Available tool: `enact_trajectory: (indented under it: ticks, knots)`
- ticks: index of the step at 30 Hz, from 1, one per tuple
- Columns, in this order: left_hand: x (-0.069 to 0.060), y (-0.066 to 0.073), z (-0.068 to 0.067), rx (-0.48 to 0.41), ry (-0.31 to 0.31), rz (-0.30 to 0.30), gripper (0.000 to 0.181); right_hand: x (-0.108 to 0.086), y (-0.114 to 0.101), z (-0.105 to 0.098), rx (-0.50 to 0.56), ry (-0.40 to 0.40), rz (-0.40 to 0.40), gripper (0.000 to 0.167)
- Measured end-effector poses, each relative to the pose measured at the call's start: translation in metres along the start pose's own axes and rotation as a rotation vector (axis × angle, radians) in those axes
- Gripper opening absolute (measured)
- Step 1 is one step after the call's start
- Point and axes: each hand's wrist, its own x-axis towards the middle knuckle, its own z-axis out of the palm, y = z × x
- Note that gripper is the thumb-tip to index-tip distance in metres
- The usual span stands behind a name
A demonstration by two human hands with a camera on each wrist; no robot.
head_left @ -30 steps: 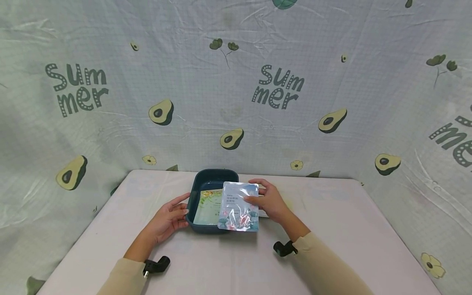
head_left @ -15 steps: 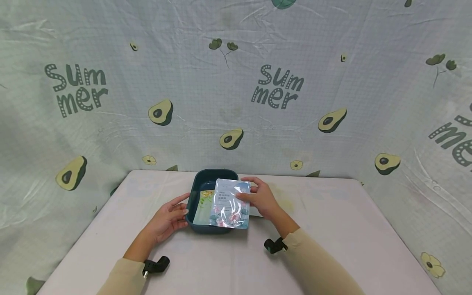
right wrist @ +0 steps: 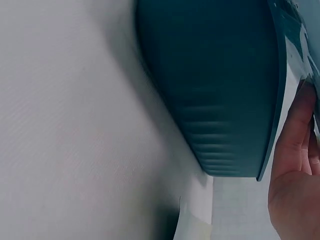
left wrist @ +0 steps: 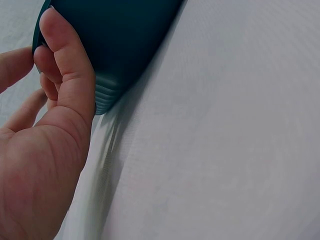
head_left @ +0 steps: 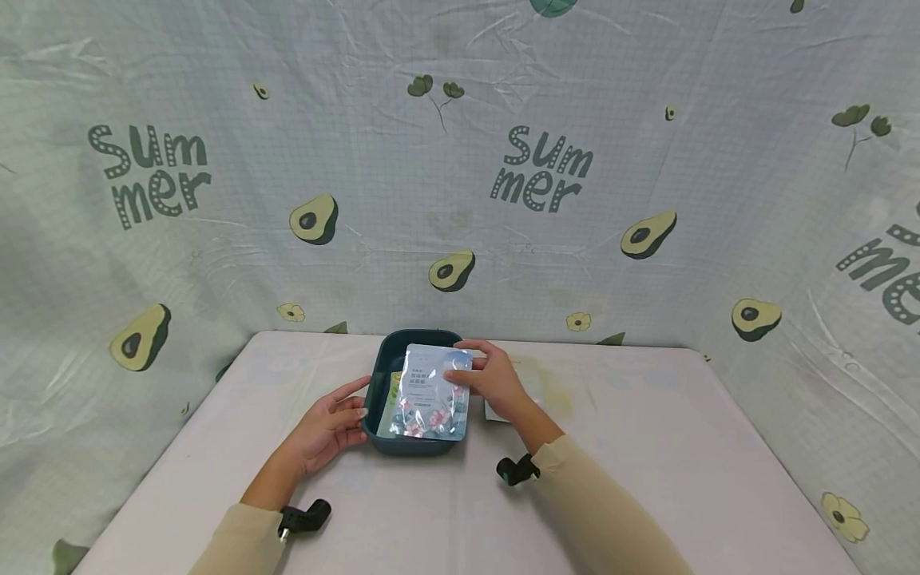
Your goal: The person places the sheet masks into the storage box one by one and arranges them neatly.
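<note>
A dark teal plastic bin (head_left: 411,448) stands on the table, and inside it lies a pale green sachet (head_left: 389,407), mostly covered. My left hand (head_left: 327,427) holds the bin's left rim, its fingers bent against the outer wall (left wrist: 112,45). Over the bin, tilted, is a shiny blue foil sachet with pink flowers (head_left: 430,399). My right hand (head_left: 496,383) pinches that sachet by its right edge, thumb on the front and the other fingers behind. In the right wrist view the right hand (right wrist: 295,170) is just beyond the bin's rim, with the sachet only partly in sight.
A flat whitish packet (head_left: 496,414) lies on the table to the right of the bin, partly hidden under my right hand. The pink-white tabletop (head_left: 647,463) runs back to a hanging cloth (head_left: 374,160) printed with avocados. Each wrist wears a small black camera (head_left: 305,517).
My right hand has carried the blue sachet left and slightly away from me, from the bin's right side to over the bin, hiding more of the green sachet. The left hand and bin stay put.
</note>
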Motion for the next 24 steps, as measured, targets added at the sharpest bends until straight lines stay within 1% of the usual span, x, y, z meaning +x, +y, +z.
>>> enact_trajectory:
  ticks: [4,9,13,16,20,24]
  knots:
    - [0.0,-0.001,0.0,0.003,0.0,0.0,0.071,0.003,0.0,0.003,-0.006,0.009,-0.003,0.059]
    - [0.001,-0.001,0.0,-0.008,-0.002,0.005,0.07,0.006,-0.004,0.008,-0.049,0.03,-0.01,0.057]
    - [0.001,0.0,-0.001,-0.021,-0.017,0.016,0.07,0.009,-0.007,0.011,-0.067,0.035,-0.017,0.055]
    - [0.001,0.0,-0.001,-0.026,-0.035,0.02,0.071,0.012,-0.008,0.012,-0.07,0.034,-0.029,0.056]
    - [0.002,-0.001,-0.001,-0.033,-0.042,0.02,0.071,0.016,-0.01,0.016,-0.062,0.027,-0.05,0.054]
    - [0.002,-0.002,-0.001,-0.04,-0.03,0.014,0.072,0.017,-0.012,0.021,-0.057,0.001,-0.061,0.053]
